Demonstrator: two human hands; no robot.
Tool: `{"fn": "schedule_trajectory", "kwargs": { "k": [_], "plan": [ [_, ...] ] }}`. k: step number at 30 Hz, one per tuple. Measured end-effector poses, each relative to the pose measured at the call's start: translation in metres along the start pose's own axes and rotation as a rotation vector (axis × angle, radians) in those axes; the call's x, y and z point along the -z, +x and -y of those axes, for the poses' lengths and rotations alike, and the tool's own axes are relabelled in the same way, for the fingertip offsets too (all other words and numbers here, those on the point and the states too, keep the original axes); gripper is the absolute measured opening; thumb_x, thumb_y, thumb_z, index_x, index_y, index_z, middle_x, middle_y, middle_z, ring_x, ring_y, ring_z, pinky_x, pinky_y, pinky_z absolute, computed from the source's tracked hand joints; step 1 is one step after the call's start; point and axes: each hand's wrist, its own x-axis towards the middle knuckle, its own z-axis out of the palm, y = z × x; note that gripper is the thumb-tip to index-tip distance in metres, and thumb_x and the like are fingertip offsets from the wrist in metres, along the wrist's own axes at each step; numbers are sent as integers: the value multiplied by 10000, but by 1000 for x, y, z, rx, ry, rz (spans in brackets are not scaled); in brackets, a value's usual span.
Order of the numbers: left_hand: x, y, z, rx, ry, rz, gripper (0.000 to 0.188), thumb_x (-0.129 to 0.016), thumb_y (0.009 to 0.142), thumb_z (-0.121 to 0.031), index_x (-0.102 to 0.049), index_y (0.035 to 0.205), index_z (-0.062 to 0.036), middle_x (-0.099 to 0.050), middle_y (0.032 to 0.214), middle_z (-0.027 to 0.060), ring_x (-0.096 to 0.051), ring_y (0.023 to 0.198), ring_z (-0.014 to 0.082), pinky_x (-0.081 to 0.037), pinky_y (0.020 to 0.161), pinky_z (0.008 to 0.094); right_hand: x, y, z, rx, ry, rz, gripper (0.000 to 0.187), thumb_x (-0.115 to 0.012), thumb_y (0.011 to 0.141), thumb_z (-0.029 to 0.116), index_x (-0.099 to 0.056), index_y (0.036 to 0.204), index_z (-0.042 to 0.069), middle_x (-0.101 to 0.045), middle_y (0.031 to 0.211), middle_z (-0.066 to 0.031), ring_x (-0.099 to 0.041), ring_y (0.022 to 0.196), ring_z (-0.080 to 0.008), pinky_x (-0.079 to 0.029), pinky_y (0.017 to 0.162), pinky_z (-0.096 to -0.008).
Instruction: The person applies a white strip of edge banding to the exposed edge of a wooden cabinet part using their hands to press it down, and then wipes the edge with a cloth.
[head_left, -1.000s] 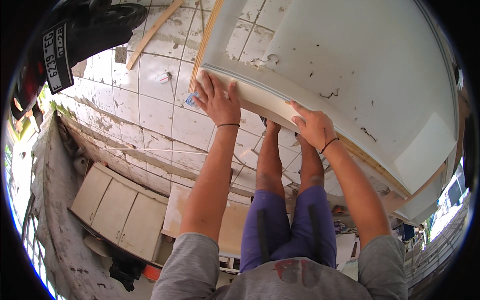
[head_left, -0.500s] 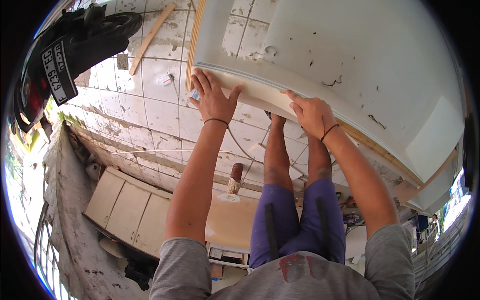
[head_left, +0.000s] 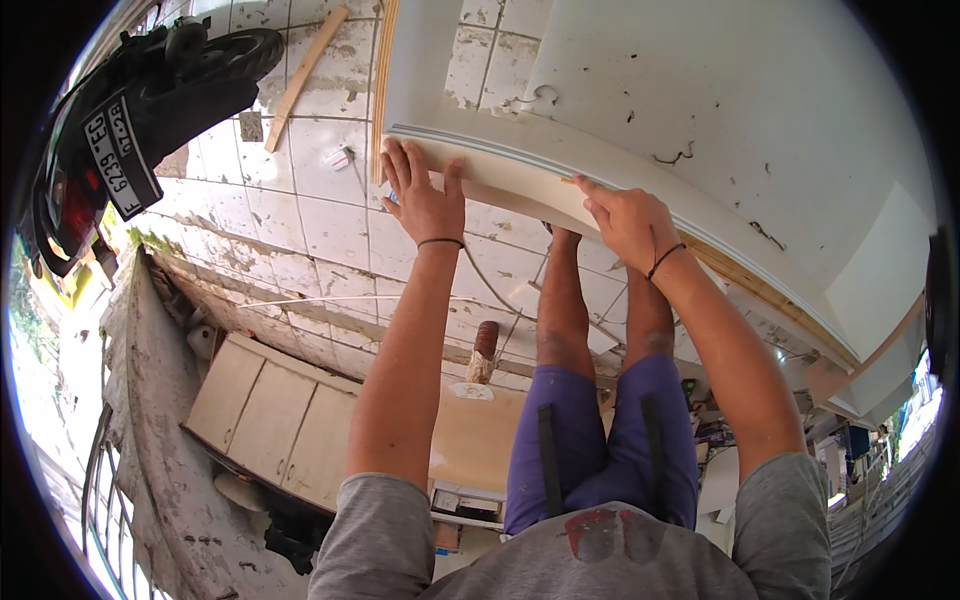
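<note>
A long pale cream strip (head_left: 510,187) runs along the near edge of a large white panel (head_left: 690,110). My left hand (head_left: 422,195) lies on the strip's left end, fingers over its upper edge and thumb apart. Farther right, my right hand (head_left: 630,218) rests against the same edge, its index finger pointing along the seam and the thumb close beside it. The other fingers curl under. A small tan tip shows at the index fingertip; whether it is bare wood or a held piece I cannot tell. Past this hand, bare wood (head_left: 745,285) shows along the panel's edge.
A motorcycle (head_left: 150,120) stands at the far left. A wooden slat (head_left: 306,78) and a small white packet (head_left: 338,158) lie on the worn tiled floor (head_left: 330,225). A cable trails below the strip. Pale cabinets (head_left: 285,420) stand at the lower left.
My left thumb has drawn nearer to its fingers. The right hand stays at about the same spot on the edge. The whole view has shifted slightly.
</note>
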Motion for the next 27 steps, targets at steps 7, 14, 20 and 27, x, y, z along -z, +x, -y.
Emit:
{"fn": "schedule_trajectory", "kwargs": {
  "k": [7,14,20,27],
  "plan": [
    [-9,-1,-2,-40,-59,-62,542,-564,905,-393,-434,1398,-207,-202,1554,92,-127,1439,340,-191,1034,686,-3,0,-1,-19,43,17,364,-510,910,224,-569,1269,198,-659,768,-165,-631,700,-365,-512,642,-455],
    [7,30,18,-742,-43,-2,243,-588,859,-119,-640,1091,-169,-575,1259,16,-365,1344,311,-178,1111,570,-1,1,0,-1,27,24,372,-503,915,217,-556,1282,187,-663,783,-158,-633,705,-358,-514,649,-446],
    [12,24,8,-825,-28,106,231,-612,853,-157,-651,1080,-165,-582,1252,3,-392,1326,273,-104,1080,660,-8,-1,-5,14,11,49,402,-488,927,225,-510,1326,177,-664,766,-147,-638,702,-346,-517,649,-444],
    [16,24,5,-831,-44,220,213,-602,861,-128,-642,1069,-154,-557,1300,-3,-335,1373,266,37,1048,705,-6,-2,-4,16,-24,102,410,-466,943,226,-483,1350,175,-660,758,-153,-638,703,-336,-512,642,-436]
  ]
}}
